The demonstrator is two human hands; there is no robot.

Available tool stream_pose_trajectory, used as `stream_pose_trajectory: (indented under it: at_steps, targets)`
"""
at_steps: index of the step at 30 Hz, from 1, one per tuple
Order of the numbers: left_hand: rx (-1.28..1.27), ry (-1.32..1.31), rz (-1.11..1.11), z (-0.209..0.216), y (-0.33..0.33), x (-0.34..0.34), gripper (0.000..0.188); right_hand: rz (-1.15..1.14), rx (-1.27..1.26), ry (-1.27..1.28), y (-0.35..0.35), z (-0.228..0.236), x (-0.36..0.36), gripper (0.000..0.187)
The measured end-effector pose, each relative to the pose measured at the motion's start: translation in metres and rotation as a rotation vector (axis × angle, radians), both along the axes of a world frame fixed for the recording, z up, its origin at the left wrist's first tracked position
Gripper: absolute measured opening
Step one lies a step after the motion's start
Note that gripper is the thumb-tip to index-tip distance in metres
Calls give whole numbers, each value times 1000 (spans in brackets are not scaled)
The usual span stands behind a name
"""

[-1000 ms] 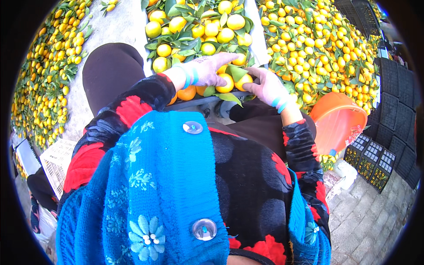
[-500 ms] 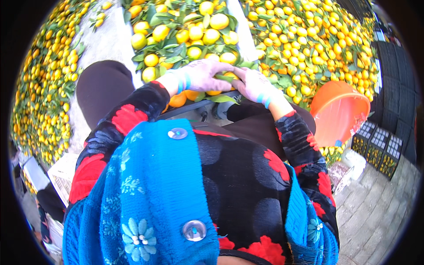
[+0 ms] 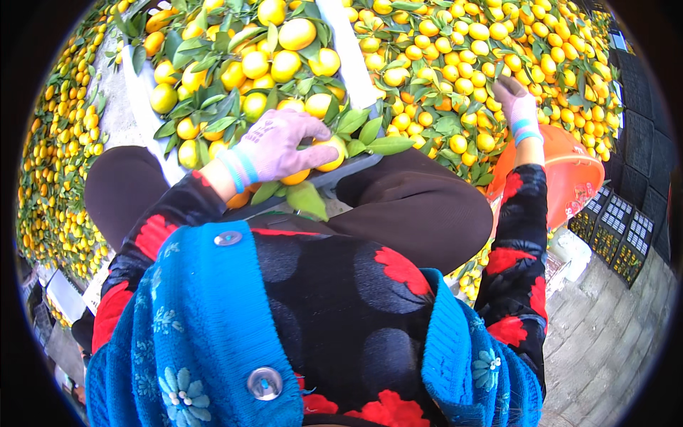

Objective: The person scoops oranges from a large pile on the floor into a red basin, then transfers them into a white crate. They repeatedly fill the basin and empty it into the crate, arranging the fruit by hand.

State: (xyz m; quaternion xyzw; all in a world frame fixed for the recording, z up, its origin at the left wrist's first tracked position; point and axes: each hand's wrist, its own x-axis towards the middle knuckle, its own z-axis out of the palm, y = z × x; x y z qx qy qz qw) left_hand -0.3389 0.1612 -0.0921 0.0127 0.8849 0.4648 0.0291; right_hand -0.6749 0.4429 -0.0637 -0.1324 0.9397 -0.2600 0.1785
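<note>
My left hand (image 3: 281, 147), in a pale glove with a blue-striped cuff, lies over the near part of a crate (image 3: 359, 168) filled with leafy mandarins. Its thumb and forefinger close around one mandarin (image 3: 334, 152) at the near rim; the other fingers are partly hidden. Green leaves (image 3: 370, 134) stick out beside this fruit. My right hand (image 3: 518, 107), gloved alike, reaches out to the right over a broad heap of small mandarins (image 3: 455, 71). Its fingertips point down into the fruit, and whether they hold one is unclear.
White lining strips (image 3: 356, 60) edge the crate. An orange plastic basin (image 3: 576, 167) stands under my right forearm. Black crates (image 3: 615, 235) of fruit and dark stacked crates (image 3: 640, 142) line the right side. More mandarins (image 3: 53, 178) lie at the left. My knees flank the crate.
My hands were together over the crate's near edge with a leaf between them. They have parted: the right went out to the heap, the left stayed at the crate. The view has shifted.
</note>
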Motion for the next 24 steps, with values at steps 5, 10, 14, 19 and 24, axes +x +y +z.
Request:
stream_pose_trajectory:
  at_steps: [5,10,14,19,24]
  targets:
    - [122,-52,-30,0,-5,-15,23,11,182,7,27,-111,-45,48]
    - [148,-166,-10,0,-5,-23,19,383,468,100,-14,-169,-30,52]
    - [149,-262,19,0,-2,-24,17,464,740,-74,-32,-168,-28,65]
    - [144,-215,20,-2,-1,-18,18,294,704,-176,-22,-151,3,88]
    - [120,-119,23,-10,3,-11,21,-122,-313,-508,1,-90,36,62]
